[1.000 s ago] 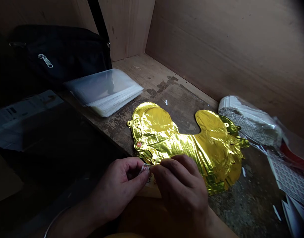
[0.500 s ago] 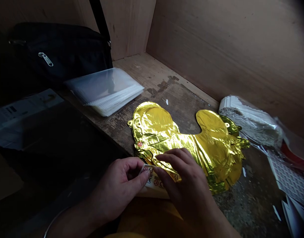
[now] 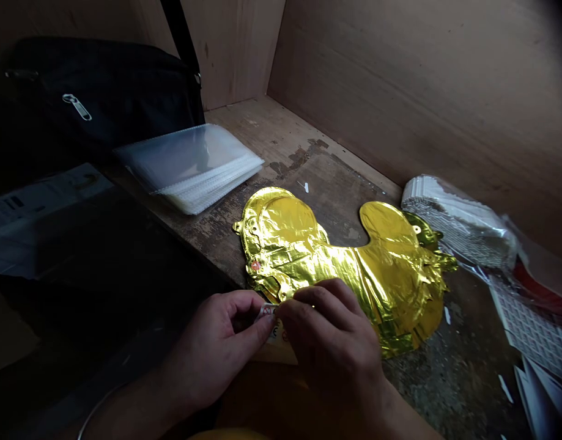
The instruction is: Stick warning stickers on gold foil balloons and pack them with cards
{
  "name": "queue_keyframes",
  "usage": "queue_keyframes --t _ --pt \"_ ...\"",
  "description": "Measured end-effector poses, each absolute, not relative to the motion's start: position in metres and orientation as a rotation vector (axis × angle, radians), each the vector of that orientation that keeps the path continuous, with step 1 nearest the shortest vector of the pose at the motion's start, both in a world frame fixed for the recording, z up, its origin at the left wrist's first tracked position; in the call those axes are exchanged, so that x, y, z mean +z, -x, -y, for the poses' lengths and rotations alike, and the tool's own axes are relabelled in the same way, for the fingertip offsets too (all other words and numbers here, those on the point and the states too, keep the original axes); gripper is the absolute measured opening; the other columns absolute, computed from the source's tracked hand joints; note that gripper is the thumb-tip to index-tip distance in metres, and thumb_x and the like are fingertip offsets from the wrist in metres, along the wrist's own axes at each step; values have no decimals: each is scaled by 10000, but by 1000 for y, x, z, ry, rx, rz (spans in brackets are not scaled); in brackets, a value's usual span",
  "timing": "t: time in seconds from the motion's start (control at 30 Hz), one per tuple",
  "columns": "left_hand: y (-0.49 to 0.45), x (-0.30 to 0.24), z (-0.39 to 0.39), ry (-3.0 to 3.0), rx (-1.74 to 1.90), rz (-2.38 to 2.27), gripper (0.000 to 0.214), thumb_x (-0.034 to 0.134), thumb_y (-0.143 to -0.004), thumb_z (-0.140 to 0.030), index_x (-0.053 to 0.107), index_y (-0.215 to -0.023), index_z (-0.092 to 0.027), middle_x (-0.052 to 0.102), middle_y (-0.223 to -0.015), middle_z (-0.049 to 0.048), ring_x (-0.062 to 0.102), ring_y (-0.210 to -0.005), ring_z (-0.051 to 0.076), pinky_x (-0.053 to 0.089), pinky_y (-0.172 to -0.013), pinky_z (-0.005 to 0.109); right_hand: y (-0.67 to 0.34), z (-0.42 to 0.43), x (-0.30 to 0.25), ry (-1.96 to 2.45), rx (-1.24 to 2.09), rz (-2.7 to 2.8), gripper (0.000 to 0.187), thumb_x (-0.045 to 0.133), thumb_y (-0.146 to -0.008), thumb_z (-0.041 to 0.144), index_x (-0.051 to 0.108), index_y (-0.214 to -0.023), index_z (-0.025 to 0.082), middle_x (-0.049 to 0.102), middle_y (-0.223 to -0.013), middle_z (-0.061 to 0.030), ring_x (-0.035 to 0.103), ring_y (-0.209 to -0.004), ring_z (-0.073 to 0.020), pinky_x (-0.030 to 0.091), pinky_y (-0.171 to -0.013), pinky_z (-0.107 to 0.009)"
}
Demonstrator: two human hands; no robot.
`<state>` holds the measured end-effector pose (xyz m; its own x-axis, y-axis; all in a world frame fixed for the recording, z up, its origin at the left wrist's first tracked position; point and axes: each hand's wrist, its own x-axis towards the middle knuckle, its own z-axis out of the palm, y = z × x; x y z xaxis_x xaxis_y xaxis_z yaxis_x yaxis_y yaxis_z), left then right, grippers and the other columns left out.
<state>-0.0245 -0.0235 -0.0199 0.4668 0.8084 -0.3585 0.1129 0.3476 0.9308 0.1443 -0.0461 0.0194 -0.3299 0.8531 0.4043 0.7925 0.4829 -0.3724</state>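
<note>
My left hand [image 3: 230, 342] pinches a small sheet of stickers [image 3: 266, 310] printed with CE marks and red warning signs. Its thumb lies on top near the sheet's upper edge. My right hand [image 3: 336, 336] meets it there, thumb and fingers closed at the same edge and covering much of the sheet. Whether a single sticker sits in the right fingertips is hidden. Just beyond both hands, flat gold foil balloons [image 3: 336, 263] lie stacked on the worn wooden table [image 3: 317, 177]. A small reddish spot marks their left side.
Clear plastic sleeves [image 3: 193, 159] are piled at the back left, before a black bag [image 3: 110, 91]. At right lie a plastic-wrapped white bundle [image 3: 459, 220], printed sheets [image 3: 532, 324] and folded white paper [image 3: 542, 391]. Wooden panels [image 3: 400, 79] stand behind.
My right hand's fingers have drawn together and moved slightly left over the sticker sheet, hiding more of it. The left hand keeps its grip. The whole view has shifted slightly.
</note>
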Motion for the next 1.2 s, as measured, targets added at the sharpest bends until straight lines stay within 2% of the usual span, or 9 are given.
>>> queue_keyframes --t 0.1,0.23,0.47,0.6,0.8,1.0,1.07,1.17,1.2 --pt "24 -21 23 -1138 577 -1009 283 590 -869 -387 593 -705 -156 509 -656 -29 423 -636 110 345 -552 198 -146 47 17 1309 81 2309 113 566 -871 86 650 -846 157 659 -766 -57 533 -744 -187 435 -684 -356" --pt "24 -22 23 -1121 573 -997 282 599 -870 -388 601 -711 -154 517 -661 -30 432 -642 106 351 -559 194 -144 44 17 1272 98 2330 152 504 -890 82 621 -822 150 632 -741 -64 526 -701 -179 427 -643 -348" --pt "25 -22 22 -1000 559 -944 216 642 -847 -350 631 -767 -149 576 -711 -18 482 -672 107 393 -597 192 -142 45 22 1321 523 2112 116 515 -868 77 554 -812 172 566 -800 -48 508 -741 -162 439 -645 -298" --pt "28 -22 19 -962 551 -851 220 642 -860 -371 645 -838 -151 612 -792 -2 524 -741 121 416 -661 202 -145 46 25 1395 623 2031 87 515 -877 110 562 -828 164 550 -832 -56 515 -778 -168 441 -663 -299" --pt "34 -25 18 -864 528 -758 362 545 -909 -476 590 -771 -144 456 -620 -46 363 -554 77 303 -510 186 -140 43 25 1310 596 2095 121 496 -882 77 541 -795 150 540 -775 -65 478 -733 -166 419 -650 -299" --pt "27 -37 18 -675 564 -714 330 593 -890 -438 608 -751 -139 526 -636 -30 432 -560 77 345 -530 183 -146 48 28 1188 854 2037 110 522 -857 60 516 -839 169 542 -840 -48 495 -776 -149 418 -678 -276" --pt "25 -41 19 -614 626 -720 266 606 -886 -412 619 -829 -153 585 -702 -15 499 -609 90 388 -577 190 -151 48 30 1214 1033 1863 95 547 -867 102 507 -847 186 536 -867 -30 507 -806 -141 421 -705 -263" --pt "23 -42 24 -707 696 -829 264 575 -910 -372 569 -1145 -254 622 -740 -32 549 -639 112 421 -602 209 -157 47 29 1309 1331 1468 92 564 -912 213 516 -835 198 508 -829 1 477 -771 -119 403 -682 -236" --pt "24 -41 26 -814 722 -880 259 551 -923 -337 560 -1176 -280 626 -752 -36 557 -656 116 427 -615 213 -157 46 28 1324 1420 1311 111 577 -915 252 524 -834 198 493 -805 11 452 -733 -108 386 -645 -222"
